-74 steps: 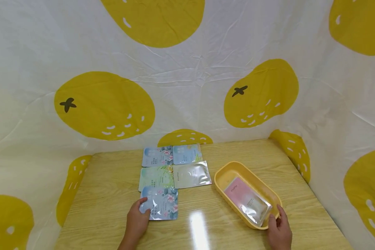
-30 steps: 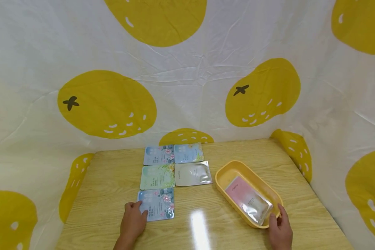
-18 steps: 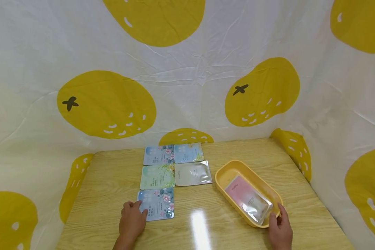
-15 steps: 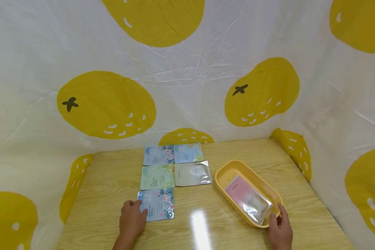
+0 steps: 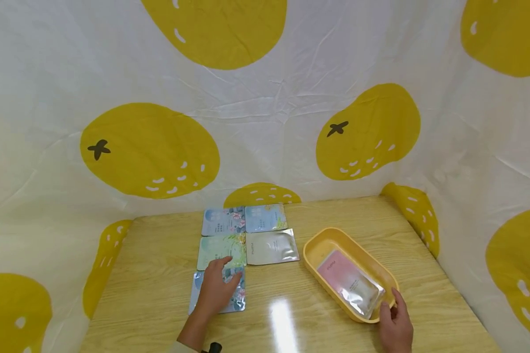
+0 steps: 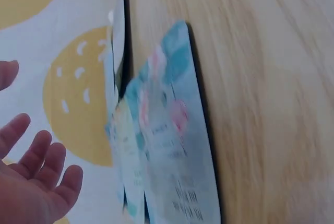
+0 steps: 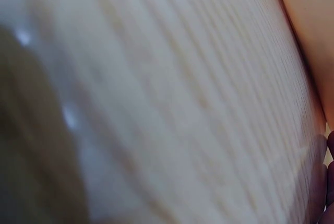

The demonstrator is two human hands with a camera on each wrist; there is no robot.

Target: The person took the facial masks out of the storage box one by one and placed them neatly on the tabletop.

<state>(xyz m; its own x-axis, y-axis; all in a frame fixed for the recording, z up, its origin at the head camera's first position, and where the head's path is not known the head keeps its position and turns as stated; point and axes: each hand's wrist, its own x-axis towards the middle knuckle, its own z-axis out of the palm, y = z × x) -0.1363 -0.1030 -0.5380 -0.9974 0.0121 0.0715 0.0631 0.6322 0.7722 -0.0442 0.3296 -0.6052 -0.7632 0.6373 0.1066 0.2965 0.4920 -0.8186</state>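
My left hand [image 5: 217, 289] hovers above the nearest blue flowered face mask sachet [image 5: 239, 300], thumb and fingers apart and holding nothing. That hand [image 6: 39, 174] also shows with spread fingers in the left wrist view, beside the sachets. Beyond lie a green sachet [image 5: 212, 247], a silver one [image 5: 271, 247], and two more blue ones, a flowered one [image 5: 223, 221] and a plainer one [image 5: 265, 219]. At the right, my right hand [image 5: 396, 323] grips the near end of a yellow tray [image 5: 329, 239] with its thumb and fingers. A pink and silver sachet [image 5: 349, 282] lies inside it.
The wooden table [image 5: 159, 274] runs back to a white cloth [image 5: 265, 147] printed with yellow fruit, which hangs behind and on both sides. A bright reflection falls on the tabletop between the sachets and the tray.
The nearest blue sachet slid slightly left and was laid flat below the green one. My left hand has let go of it and moved up and right over it. The right hand stays on the tray.
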